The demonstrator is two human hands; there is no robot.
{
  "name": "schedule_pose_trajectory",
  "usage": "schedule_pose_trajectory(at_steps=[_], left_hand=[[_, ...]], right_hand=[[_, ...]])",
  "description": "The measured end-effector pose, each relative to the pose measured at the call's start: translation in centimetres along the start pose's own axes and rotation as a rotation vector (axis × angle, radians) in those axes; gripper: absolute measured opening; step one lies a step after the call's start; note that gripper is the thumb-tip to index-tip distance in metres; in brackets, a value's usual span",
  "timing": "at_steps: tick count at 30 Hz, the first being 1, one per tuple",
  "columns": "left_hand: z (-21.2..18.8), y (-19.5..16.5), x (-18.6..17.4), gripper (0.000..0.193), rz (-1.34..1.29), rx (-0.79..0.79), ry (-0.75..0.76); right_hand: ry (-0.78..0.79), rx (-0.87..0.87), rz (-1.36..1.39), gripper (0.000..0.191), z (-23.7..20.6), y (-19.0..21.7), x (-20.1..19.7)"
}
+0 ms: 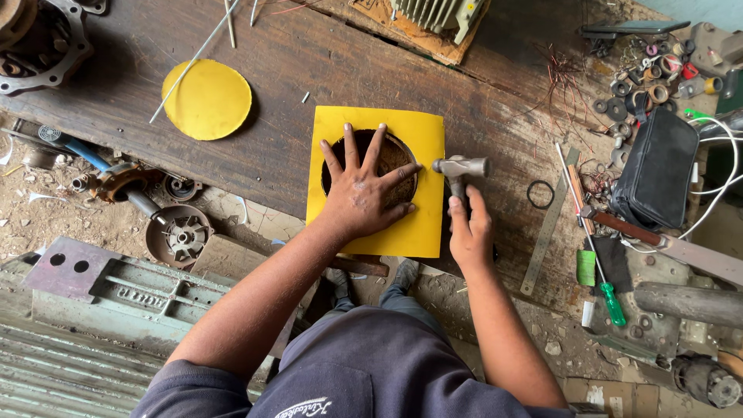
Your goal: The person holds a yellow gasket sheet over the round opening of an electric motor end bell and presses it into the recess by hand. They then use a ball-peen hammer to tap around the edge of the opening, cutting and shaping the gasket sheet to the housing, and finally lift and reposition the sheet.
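One hammer (460, 172), two yellow sheets (422, 147)

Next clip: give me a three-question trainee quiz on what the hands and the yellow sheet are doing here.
1. True or false: the left hand lies flat, fingers spread, on the yellow sheet.
2. What does the right hand hold? A) green screwdriver B) hammer C) metal ruler
3. Fill in: the sheet has a round ____ cut in it, and a yellow disc lies apart on the wooden bench.

Key
1. True; the palm covers the opening.
2. B; the hammer head sits at the sheet's right edge, while the green screwdriver and metal ruler lie untouched.
3. hole
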State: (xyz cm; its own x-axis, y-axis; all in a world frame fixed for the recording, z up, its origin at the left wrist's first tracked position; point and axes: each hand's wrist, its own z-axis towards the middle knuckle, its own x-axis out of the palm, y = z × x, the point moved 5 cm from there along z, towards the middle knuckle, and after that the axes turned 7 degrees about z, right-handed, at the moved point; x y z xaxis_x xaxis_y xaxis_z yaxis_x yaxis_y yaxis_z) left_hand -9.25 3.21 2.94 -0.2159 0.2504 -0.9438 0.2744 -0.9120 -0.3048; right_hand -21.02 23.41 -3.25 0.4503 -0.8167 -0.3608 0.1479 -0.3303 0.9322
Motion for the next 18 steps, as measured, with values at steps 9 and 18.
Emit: schedule_pose_trajectory(at_steps=[9,18], left_hand=[[0.0,0.0,-0.1,0.070,-0.017,-0.011,0.013],[0.1,-0.1,-0.1,0.068,-0.003,-0.008,0.011]], right_hand=[[0.084,0.060,0.087,0.045,1.7,0.1,-0.5],[0.244,0.043,0.006,0.036,4.5,1.5,-1.9]])
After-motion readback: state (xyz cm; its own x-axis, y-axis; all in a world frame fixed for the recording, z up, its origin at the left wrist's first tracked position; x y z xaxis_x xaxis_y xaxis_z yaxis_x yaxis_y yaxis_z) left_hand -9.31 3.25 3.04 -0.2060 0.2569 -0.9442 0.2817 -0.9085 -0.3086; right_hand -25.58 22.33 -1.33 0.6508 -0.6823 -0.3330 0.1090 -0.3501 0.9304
